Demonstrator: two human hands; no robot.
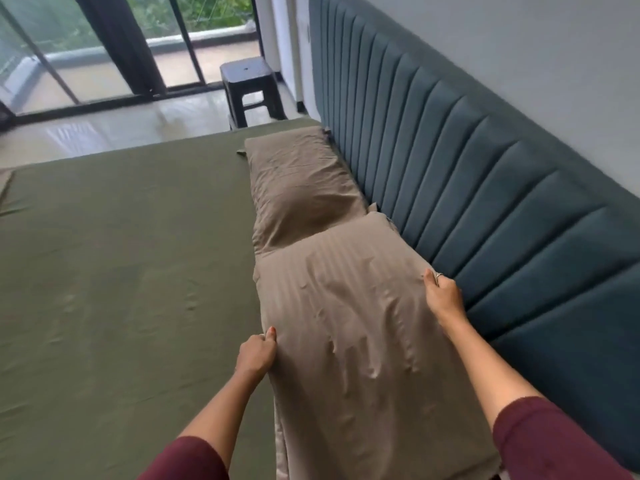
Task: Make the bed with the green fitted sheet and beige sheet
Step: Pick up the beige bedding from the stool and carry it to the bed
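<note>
The green fitted sheet lies stretched over the mattress with a few small wrinkles. Two beige pillows lie in a row along the headboard: the near pillow in front of me and the far pillow beyond it, their ends touching. My left hand grips the near pillow's left edge, fingers curled under it. My right hand grips its right edge next to the headboard. A strip of beige cloth shows at the far left edge of the bed.
A teal padded headboard runs along the right wall. A black stool stands on the pale floor past the bed's far corner. Glass doors with dark frames and a balcony lie behind.
</note>
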